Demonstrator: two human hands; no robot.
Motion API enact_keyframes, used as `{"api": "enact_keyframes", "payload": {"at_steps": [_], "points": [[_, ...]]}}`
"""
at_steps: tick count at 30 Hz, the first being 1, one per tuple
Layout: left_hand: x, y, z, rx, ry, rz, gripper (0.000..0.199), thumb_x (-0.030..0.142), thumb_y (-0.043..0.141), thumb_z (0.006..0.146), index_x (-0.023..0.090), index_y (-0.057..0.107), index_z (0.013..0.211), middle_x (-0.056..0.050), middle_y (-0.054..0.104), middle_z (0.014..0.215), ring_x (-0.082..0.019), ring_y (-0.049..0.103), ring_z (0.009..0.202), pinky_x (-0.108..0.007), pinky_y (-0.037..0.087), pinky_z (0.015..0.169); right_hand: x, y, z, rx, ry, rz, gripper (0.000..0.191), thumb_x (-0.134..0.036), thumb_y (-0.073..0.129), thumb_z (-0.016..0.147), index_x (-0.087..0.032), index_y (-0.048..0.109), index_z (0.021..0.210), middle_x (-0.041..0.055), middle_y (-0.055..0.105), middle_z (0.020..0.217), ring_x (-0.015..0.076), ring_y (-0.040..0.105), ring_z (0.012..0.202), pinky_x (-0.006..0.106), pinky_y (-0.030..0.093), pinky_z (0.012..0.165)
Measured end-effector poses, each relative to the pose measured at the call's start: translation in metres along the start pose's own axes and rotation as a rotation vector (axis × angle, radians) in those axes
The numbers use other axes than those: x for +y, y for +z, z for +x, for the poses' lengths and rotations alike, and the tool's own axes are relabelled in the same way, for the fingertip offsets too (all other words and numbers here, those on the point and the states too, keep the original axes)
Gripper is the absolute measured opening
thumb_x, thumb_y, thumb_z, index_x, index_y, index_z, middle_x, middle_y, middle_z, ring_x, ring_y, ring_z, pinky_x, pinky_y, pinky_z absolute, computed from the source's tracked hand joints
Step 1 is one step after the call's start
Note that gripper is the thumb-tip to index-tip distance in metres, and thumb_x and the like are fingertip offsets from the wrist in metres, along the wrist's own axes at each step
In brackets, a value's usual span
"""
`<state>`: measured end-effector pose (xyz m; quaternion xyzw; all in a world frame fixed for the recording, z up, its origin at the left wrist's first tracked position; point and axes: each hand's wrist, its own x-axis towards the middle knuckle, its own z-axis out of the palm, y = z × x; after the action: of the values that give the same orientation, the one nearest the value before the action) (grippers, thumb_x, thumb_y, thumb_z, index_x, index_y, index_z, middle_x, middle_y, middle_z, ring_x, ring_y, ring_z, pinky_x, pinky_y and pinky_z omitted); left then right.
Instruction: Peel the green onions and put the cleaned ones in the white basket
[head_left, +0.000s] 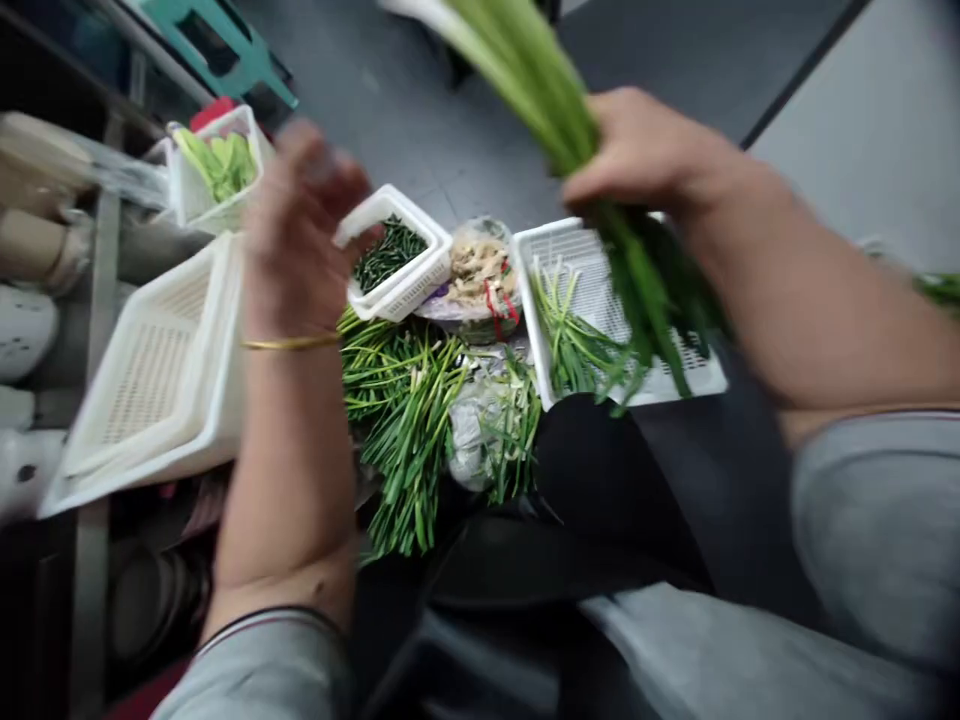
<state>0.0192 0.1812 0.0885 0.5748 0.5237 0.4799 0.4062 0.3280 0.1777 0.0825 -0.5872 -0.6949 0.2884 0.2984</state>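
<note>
My right hand [637,150] is closed around a bunch of green onions [517,75], its pale stems pointing up and left and its dark leaves hanging below the fist. Under those leaves, a white basket [529,310] contains more green onions [577,340]. My left hand [304,235], blurred by motion and wearing a gold bracelet [292,343], is raised with thumb and fingers apart and nothing visible in it. It overlaps the view of a small white basket [409,290] of thin dark green chillies [390,250]. A large heap of green onions [412,430] lies below, between my forearms.
Beside the heap are a clear plastic bag [469,440] and a bag of pale, knobbly food [480,260] with red ties. At left are white baskets [142,370], a container of leafy greens [221,165] and a metal shelf post [94,560]. A teal stool [225,50] stands behind.
</note>
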Motion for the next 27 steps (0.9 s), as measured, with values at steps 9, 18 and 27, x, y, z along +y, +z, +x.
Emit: {"api": "enact_keyframes", "payload": {"at_steps": [9,18,27], "points": [[-0.318,-0.049,-0.060,0.017,-0.576,0.525,0.031,0.028,0.076,0.056,0.014,0.065,0.082,-0.011,0.069,0.082,-0.027,0.064,0.088,-0.044,0.046,0.087,0.321,0.132,0.008,-0.091,0.865,-0.459,0.068,-0.037,0.074,0.071,0.012,0.057,0.116,0.0374,0.057,0.101,0.0292,0.057,0.100,0.038,0.032,0.064],[-0.443,-0.007,0.008,-0.449,-0.472,1.435,0.109,0.058,0.069,0.062,-0.004,0.028,0.142,-0.035,0.033,0.142,-0.044,0.023,0.137,-0.058,0.016,0.109,0.352,0.231,0.006,-0.241,0.780,-0.625,0.074,-0.057,0.048,0.087,-0.005,0.040,0.139,0.0279,0.049,0.129,0.0305,0.050,0.115,0.035,0.036,0.079],[-0.444,-0.026,0.000,-0.389,-0.425,1.206,0.075,0.010,0.054,0.074,0.014,0.031,0.145,-0.020,0.068,0.099,-0.033,0.065,0.096,-0.047,0.041,0.090,0.344,0.240,0.014,-0.618,0.629,-0.621,0.041,-0.033,0.055,0.090,-0.008,0.061,0.122,0.0176,0.067,0.106,0.0210,0.059,0.095,0.028,0.037,0.080]]}}
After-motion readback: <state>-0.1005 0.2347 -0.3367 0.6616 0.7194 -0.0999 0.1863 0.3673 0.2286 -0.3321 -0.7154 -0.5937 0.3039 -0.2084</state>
